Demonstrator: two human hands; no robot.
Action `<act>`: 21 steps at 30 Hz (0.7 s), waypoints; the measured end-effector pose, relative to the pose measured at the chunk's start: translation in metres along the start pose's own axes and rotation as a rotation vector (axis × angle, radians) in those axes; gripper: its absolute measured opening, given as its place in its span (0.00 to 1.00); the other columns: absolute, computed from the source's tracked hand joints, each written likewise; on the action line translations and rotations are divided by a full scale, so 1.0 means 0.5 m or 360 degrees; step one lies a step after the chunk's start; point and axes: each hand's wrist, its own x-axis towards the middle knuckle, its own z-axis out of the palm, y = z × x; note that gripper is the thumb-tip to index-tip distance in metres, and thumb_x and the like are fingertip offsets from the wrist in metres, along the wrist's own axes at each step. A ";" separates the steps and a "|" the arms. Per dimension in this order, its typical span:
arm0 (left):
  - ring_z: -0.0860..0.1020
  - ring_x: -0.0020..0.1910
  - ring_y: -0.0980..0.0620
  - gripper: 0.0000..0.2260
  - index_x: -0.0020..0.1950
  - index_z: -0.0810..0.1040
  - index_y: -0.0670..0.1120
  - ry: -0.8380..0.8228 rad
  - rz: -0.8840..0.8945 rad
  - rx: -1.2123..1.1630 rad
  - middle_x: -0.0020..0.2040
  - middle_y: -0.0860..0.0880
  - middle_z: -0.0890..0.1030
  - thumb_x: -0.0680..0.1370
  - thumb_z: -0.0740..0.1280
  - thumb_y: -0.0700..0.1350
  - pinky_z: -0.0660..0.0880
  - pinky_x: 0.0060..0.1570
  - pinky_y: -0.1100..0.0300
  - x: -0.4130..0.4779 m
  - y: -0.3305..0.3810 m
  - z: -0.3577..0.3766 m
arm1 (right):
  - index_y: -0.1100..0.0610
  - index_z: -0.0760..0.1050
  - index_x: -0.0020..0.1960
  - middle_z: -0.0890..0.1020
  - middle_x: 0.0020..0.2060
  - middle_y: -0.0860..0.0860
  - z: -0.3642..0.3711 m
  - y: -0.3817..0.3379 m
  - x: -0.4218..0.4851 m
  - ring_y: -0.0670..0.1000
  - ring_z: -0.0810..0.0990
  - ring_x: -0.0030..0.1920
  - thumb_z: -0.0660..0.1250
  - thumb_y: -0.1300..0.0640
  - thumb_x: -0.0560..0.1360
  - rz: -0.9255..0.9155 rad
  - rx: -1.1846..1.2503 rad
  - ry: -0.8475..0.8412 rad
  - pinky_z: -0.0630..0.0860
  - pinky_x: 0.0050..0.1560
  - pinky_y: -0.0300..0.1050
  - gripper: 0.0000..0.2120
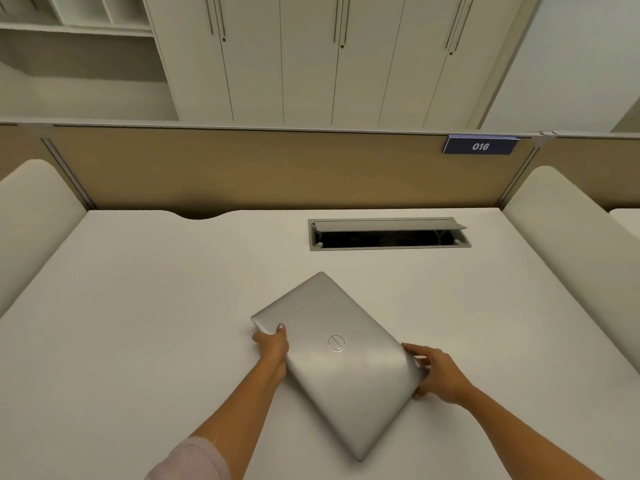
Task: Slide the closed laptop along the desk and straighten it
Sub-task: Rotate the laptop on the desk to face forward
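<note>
A closed silver laptop (337,358) with a round logo lies on the white desk (138,323), turned diagonally so one corner points away from me and another toward me. My left hand (273,346) grips its left corner, thumb on the lid. My right hand (434,374) holds its right corner, fingers curled over the edge.
A grey cable hatch (388,233) with its flap raised is set into the desk behind the laptop. A tan partition (242,168) with a blue "016" sign (480,145) closes the back. Rounded white dividers (568,244) flank both sides. White cabinets stand beyond.
</note>
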 end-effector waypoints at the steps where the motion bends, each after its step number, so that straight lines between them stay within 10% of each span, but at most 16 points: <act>1: 0.71 0.67 0.39 0.29 0.75 0.52 0.39 0.0003 -0.0015 0.0005 0.70 0.38 0.69 0.80 0.63 0.45 0.69 0.59 0.54 -0.007 -0.003 0.011 | 0.53 0.73 0.67 0.81 0.57 0.48 -0.009 0.010 0.000 0.49 0.78 0.55 0.74 0.73 0.53 0.0014 0.0018 0.0022 0.75 0.41 0.34 0.44; 12: 0.72 0.67 0.37 0.31 0.74 0.57 0.37 -0.0048 -0.0002 0.0373 0.70 0.37 0.71 0.78 0.66 0.50 0.71 0.67 0.45 -0.020 -0.015 0.006 | 0.56 0.74 0.66 0.81 0.57 0.51 -0.038 0.041 0.015 0.52 0.78 0.56 0.74 0.75 0.52 -0.0045 0.0078 0.0021 0.77 0.39 0.37 0.44; 21: 0.84 0.34 0.40 0.21 0.41 0.74 0.39 -0.0148 0.0191 0.1082 0.33 0.41 0.82 0.75 0.67 0.58 0.81 0.51 0.48 -0.022 0.010 -0.025 | 0.55 0.76 0.62 0.81 0.53 0.50 -0.065 0.046 0.034 0.52 0.79 0.55 0.68 0.80 0.52 -0.0139 0.0108 0.0002 0.82 0.38 0.46 0.41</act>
